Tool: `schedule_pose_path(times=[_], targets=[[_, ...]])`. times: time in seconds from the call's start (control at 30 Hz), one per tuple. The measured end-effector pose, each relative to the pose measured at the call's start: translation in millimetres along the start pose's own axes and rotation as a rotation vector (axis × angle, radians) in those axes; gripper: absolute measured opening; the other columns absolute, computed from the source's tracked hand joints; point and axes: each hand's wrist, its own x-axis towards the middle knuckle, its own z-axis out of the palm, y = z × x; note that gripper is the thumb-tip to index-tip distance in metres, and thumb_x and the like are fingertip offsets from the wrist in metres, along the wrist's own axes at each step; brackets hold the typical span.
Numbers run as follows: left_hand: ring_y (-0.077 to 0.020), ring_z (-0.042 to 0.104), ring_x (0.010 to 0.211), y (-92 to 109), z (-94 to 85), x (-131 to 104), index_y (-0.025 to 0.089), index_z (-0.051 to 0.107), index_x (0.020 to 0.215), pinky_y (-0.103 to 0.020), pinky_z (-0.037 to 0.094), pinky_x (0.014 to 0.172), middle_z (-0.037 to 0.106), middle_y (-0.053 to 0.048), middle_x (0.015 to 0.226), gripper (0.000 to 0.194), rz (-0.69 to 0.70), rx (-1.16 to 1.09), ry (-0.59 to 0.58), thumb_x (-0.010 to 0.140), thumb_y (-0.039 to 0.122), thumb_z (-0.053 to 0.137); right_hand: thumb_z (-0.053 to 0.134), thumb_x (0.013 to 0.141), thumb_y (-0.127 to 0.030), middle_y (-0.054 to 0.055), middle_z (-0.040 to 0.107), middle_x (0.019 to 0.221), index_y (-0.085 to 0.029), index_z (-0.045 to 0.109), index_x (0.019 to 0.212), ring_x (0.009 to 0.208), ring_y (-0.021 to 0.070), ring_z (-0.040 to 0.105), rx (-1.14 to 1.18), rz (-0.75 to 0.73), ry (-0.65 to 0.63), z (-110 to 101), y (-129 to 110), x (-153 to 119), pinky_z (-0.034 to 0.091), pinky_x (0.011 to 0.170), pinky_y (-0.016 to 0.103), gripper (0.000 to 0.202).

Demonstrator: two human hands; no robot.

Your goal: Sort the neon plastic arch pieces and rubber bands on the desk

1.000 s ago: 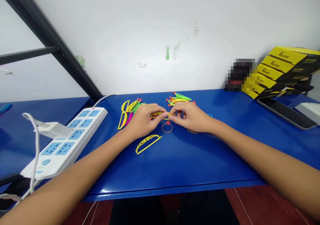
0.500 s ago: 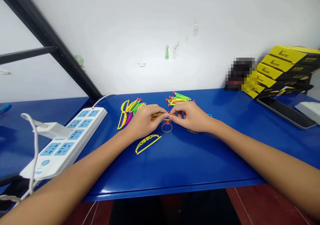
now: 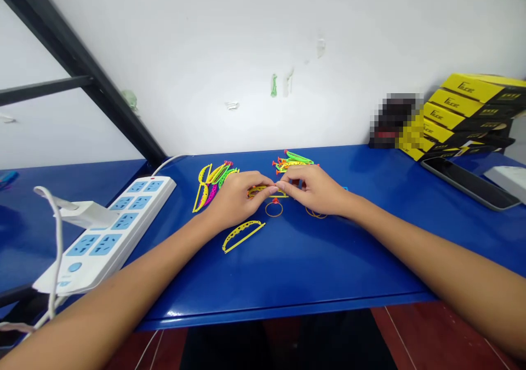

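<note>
My left hand [image 3: 238,197] pinches yellow toy bows [image 3: 257,191], mostly hidden behind its fingers. The fingertips of my right hand [image 3: 314,189] are closed against the left fingertips at the bows' end; what lies in that pinch is too small to make out. Just below the fingers, a tan rubber band [image 3: 274,210] lies on the table beside a red suction-cup tip [image 3: 275,200]. More rubber bands [image 3: 316,214] show partly under my right hand. One yellow toy bow [image 3: 243,235] rests nearer to me, below my left hand.
Colourful toy bows [image 3: 211,183] lie left of my hands, and suction-tipped toy arrows [image 3: 296,161] behind them. A white power strip [image 3: 123,216] with a plug stands at left. Yellow-black boxes [image 3: 464,107] and a phone [image 3: 468,183] are at right on the blue table [image 3: 279,277].
The right fingertips have shifted slightly and now sit a little higher against the left ones. More of the yellow bow and of the rubber bands under the right hand shows.
</note>
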Motion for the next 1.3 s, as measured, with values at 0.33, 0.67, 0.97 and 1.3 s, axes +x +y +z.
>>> schedule_pose_path(times=[0.33,0.67,0.97,1.3], targets=[[-0.017,0.076,0.076,5.0,-1.8,1.9,0.019,0.085,0.098,-0.028,0.055,0.073,0.086,-0.004,0.091,0.019,-0.088,-0.035,0.034,0.104,0.031,0.071,0.066,0.102,-0.023,-0.001,0.066,0.075,-0.018,0.072,0.089,0.066,0.0134,0.054,0.031,0.013,-0.036,-0.5,-3.0,-1.6,0.041,0.067,0.029,0.015],[-0.0159,0.075,0.067,5.7,-1.3,0.4,0.019,0.084,0.097,-0.028,0.057,0.067,0.085,-0.002,0.084,0.026,-0.187,-0.093,0.016,0.104,0.042,0.072,0.063,0.106,-0.029,0.002,0.071,0.079,-0.018,0.071,0.086,0.071,0.0158,0.058,0.022,0.051,0.04,-5.1,-5.1,-0.2,0.042,0.069,0.032,0.024],[-0.0161,0.075,0.068,6.6,-3.6,2.9,0.019,0.083,0.099,-0.027,0.06,0.069,0.085,-0.003,0.087,0.028,-0.219,-0.089,0.044,0.105,0.043,0.07,0.052,0.114,-0.037,0.001,0.066,0.075,-0.021,0.065,0.079,0.079,0.0192,0.06,0.056,0.136,0.112,-8.5,-3.3,1.8,0.045,0.079,0.036,0.04],[-0.0183,0.079,0.072,0.3,-2.4,0.2,0.017,0.074,0.101,-0.026,0.058,0.066,0.083,-0.004,0.085,0.029,-0.251,-0.087,0.07,0.106,0.046,0.068,0.05,0.116,-0.042,-0.001,0.067,0.073,-0.017,0.074,0.095,0.066,0.015,0.059,0.209,0.173,-0.043,-5.4,-4.3,2.1,0.045,0.069,0.032,0.04]])
